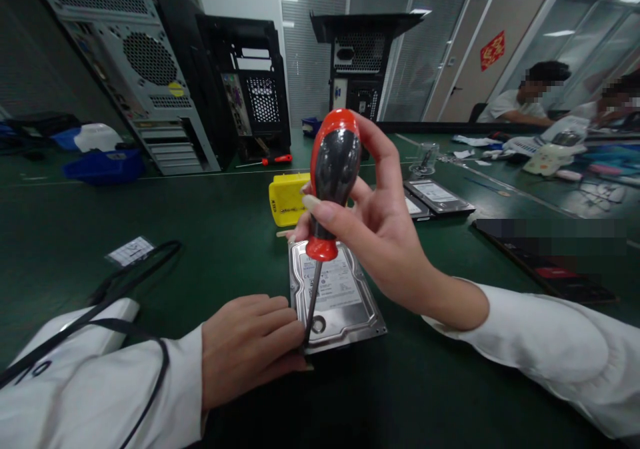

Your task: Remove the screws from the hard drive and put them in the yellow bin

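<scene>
A hard drive (345,285) lies label up on the green table in front of me. My left hand (255,339) is closed on its near left edge, the thumb low along the side; the fingertips are partly hidden. In my right hand (385,215) is a screwdriver (337,162) with a red and black handle, held nearly upright. Its shaft runs down to the drive's near left corner, beside my left fingers. Whether the tip sits in a screw cannot be made out.
Behind the drive stands a yellow tray (286,202). More hard drives (440,195) and a clear jar (425,159) are to the right. Computer cases (260,89) line the back, with another screwdriver (273,160) before them. A black cable (135,269) crosses the left side. Two people sit far right.
</scene>
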Motion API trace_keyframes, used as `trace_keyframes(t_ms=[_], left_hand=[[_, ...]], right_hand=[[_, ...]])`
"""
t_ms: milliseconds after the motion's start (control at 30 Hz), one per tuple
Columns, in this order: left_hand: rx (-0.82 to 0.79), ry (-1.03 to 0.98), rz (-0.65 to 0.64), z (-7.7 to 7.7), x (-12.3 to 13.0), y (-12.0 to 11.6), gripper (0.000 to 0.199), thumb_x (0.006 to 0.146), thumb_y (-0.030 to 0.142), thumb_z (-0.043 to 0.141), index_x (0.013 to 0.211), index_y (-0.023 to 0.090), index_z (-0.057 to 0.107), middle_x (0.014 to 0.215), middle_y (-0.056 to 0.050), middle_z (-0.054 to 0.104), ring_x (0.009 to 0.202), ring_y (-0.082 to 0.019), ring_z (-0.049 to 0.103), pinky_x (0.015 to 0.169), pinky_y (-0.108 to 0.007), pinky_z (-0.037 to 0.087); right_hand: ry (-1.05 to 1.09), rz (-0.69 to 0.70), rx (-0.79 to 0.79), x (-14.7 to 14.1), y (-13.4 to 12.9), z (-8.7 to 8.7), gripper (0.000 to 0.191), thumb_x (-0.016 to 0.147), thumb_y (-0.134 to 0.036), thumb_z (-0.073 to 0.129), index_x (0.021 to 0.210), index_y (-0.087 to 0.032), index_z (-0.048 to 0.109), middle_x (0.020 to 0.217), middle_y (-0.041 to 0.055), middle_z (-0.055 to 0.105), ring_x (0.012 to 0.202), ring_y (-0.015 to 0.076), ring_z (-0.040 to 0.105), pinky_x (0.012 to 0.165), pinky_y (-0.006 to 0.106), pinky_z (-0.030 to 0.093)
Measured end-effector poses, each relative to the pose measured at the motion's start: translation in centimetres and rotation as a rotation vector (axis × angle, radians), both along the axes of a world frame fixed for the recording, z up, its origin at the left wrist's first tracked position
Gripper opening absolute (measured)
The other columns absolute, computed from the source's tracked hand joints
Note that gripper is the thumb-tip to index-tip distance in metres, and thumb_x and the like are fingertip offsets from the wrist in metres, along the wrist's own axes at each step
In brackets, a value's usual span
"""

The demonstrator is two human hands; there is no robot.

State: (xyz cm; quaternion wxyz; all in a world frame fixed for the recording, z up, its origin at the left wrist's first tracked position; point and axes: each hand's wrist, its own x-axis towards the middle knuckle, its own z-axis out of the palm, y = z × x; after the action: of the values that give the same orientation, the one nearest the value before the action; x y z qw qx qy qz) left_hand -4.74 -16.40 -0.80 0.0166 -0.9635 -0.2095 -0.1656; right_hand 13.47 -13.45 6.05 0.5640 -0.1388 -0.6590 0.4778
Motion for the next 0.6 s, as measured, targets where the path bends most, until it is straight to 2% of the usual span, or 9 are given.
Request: trace_keyframes(t_ms=[67,133,200,267,333,433,600], left_hand=[[-0.091,-0.023,0.031,0.1,0.0,-0.1,0.030,0.097,0.037,0.035,0.075,0.020,0.045,0.068,0.003,0.055,0.060,-0.015,0.046,0.055,-0.027,0.029],[-0.267,-0.050,0.097,0.3,0.0,-0.2,0.025,0.092,0.035,0.049,0.072,0.019,0.045,0.069,0.004,0.054,0.061,-0.013,0.047,0.055,-0.024,0.030],[-0.451,-0.071,0.210,0.6,0.1,-0.4,0.023,0.083,0.030,0.062,0.071,0.018,0.047,0.069,0.005,0.053,0.061,-0.012,0.047,0.054,-0.021,0.030],[-0.567,-0.082,0.318,0.9,0.3,-0.6,0.022,0.077,0.026,0.069,0.071,0.018,0.049,0.068,0.006,0.051,0.060,-0.011,0.045,0.053,-0.019,0.029],[-0.627,-0.089,0.372,1.2,0.5,-0.7,0.022,0.074,0.025,0.071,0.070,0.017,0.051,0.066,0.006,0.048,0.058,-0.010,0.042,0.053,-0.019,0.028],[-0.683,-0.110,0.382,1.4,0.7,-0.8,0.021,0.073,0.025,0.072,0.070,0.017,0.053,0.064,0.007,0.046,0.057,-0.009,0.041,0.053,-0.018,0.028],[-0.703,-0.137,0.399,1.4,0.8,-0.7,0.024,0.071,0.030,0.074,0.069,0.017,0.054,0.062,0.008,0.042,0.056,-0.009,0.039,0.053,-0.018,0.028]], right_hand=[[0.048,0.024,-0.022,-0.1,0.0,-0.2,0.067,0.081,-0.012,0.055,0.131,-0.033,0.016,0.099,-0.0007,0.051,0.066,0.0074,0.063,0.075,0.032,0.059],[0.074,0.024,-0.028,-0.2,0.1,-0.3,0.065,0.081,-0.011,0.055,0.130,-0.034,0.017,0.099,-0.0010,0.051,0.065,0.0074,0.063,0.076,0.033,0.059],[0.037,-0.003,-0.022,-0.2,0.1,-0.4,0.066,0.082,-0.015,0.055,0.130,-0.036,0.015,0.104,0.0000,0.050,0.067,0.0082,0.064,0.076,0.034,0.059],[-0.021,-0.035,-0.018,-0.1,0.1,-0.5,0.067,0.084,-0.019,0.055,0.132,-0.038,0.012,0.109,0.0013,0.050,0.069,0.0094,0.065,0.075,0.034,0.059],[-0.050,-0.053,-0.017,0.0,0.1,-0.5,0.067,0.084,-0.022,0.055,0.133,-0.039,0.011,0.111,0.0017,0.051,0.070,0.0099,0.065,0.074,0.033,0.059],[-0.062,-0.072,-0.008,0.1,0.1,-0.5,0.063,0.086,-0.025,0.053,0.131,-0.040,0.013,0.110,-0.0001,0.051,0.070,0.0096,0.065,0.072,0.032,0.060],[-0.053,-0.079,-0.011,0.0,0.0,-0.4,0.061,0.085,-0.023,0.053,0.130,-0.040,0.014,0.106,-0.0016,0.051,0.070,0.0089,0.065,0.073,0.032,0.060]])
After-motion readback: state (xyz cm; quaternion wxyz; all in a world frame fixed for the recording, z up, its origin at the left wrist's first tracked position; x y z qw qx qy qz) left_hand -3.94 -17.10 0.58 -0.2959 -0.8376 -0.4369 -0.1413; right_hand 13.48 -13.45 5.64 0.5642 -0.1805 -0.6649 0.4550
